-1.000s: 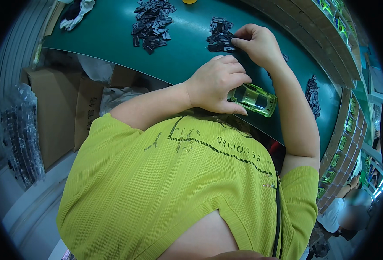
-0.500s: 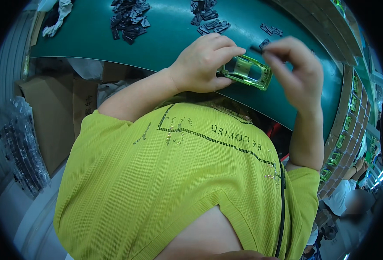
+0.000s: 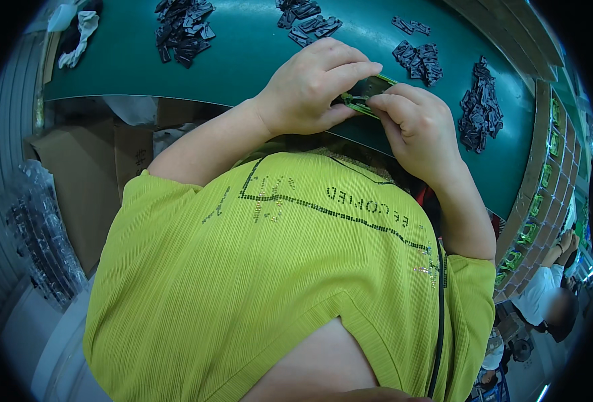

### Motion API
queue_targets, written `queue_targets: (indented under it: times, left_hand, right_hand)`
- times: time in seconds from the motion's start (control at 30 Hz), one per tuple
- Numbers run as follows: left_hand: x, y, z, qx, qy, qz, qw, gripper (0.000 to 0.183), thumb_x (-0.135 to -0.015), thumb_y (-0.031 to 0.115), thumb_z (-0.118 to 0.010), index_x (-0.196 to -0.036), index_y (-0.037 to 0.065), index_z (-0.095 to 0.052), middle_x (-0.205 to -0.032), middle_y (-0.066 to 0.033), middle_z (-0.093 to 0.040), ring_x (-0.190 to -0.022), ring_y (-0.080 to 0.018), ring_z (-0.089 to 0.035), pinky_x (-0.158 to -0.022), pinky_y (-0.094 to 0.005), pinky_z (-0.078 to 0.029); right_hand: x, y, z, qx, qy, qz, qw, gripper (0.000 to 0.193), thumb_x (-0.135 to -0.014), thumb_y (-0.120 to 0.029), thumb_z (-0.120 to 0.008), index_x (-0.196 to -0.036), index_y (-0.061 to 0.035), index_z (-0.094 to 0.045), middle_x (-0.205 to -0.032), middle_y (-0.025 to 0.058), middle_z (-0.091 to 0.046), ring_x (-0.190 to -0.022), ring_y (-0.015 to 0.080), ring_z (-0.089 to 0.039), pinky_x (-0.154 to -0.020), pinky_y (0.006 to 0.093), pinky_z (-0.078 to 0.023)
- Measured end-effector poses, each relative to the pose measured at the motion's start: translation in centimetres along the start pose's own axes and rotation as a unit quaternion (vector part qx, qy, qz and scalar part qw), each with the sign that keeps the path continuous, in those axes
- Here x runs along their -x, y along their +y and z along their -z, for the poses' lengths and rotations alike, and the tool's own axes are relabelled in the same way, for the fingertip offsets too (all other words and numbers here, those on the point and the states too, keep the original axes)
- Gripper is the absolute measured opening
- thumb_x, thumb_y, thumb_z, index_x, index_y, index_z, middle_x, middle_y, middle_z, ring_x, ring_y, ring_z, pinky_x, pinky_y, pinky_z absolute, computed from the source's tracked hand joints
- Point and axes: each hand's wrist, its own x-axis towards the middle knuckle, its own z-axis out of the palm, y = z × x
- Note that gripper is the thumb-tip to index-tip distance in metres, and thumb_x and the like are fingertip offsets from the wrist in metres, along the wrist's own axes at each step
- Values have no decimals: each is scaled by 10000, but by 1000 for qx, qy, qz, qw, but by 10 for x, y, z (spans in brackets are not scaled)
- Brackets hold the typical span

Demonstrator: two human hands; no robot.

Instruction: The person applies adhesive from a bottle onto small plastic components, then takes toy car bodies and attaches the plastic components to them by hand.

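Observation:
A translucent green plastic frame [image 3: 361, 108] is tilted between my two hands, just above the near side of the green table. My left hand [image 3: 314, 90] is closed on its left end, thumb below and fingers above. My right hand [image 3: 420, 127] is closed at its right end, with thumb and fingertips pressed together against it. Something dark shows inside the frame by the right fingertips; a small black part held there would be mostly hidden by the fingers.
On the green table [image 3: 243, 74] lie piles of black plastic parts: a left pile [image 3: 184, 33], a middle pile [image 3: 315, 27], a right pile [image 3: 418, 61] and a far-right pile [image 3: 481, 107]. White gloves [image 3: 80, 40] lie at far left. Green frames [image 3: 536, 203] line a conveyor [image 3: 544, 248] at right. A co-worker [image 3: 541, 295] sits beyond.
My right hand has come left and down to the green frame, carrying a small black part that was between its fingers. The frame has tilted, and piles at the right have come into sight.

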Motion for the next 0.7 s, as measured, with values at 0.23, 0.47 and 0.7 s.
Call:
queue_targets:
  times: [0.23,0.47,0.7]
  left_hand:
    - [0,-1,0,7,-3,-4,1000,640,-630,85,-832,-1238,73,-631,-1105,-95,-642,-1003,-288,-613,-847,-391,-501]
    - [-1,-2,-1,14,-1,-7,1000,648,-629,81,-829,-1245,71,-626,-1103,-96,-642,-1002,-287,-610,-845,-388,-498]
    - [-1,0,-2,20,5,15,1000,545,-642,83,-821,-1154,68,-634,-1120,-101,-647,-1019,-301,-608,-865,-400,-491]
  right_hand:
    - [3,-4,-2,1,0,-23,1000,142,-768,-9,-651,-898,-40,-698,-827,105,-662,-789,314,-655,-695,407,-527]
    - [3,-5,-4,-11,12,-38,999,151,-765,9,-638,-892,-38,-703,-852,113,-685,-811,318,-660,-721,407,-536]
    - [-2,-3,-4,-22,-15,-57,998,147,-785,14,-620,-883,-52,-706,-860,112,-693,-837,314,-661,-748,413,-531]
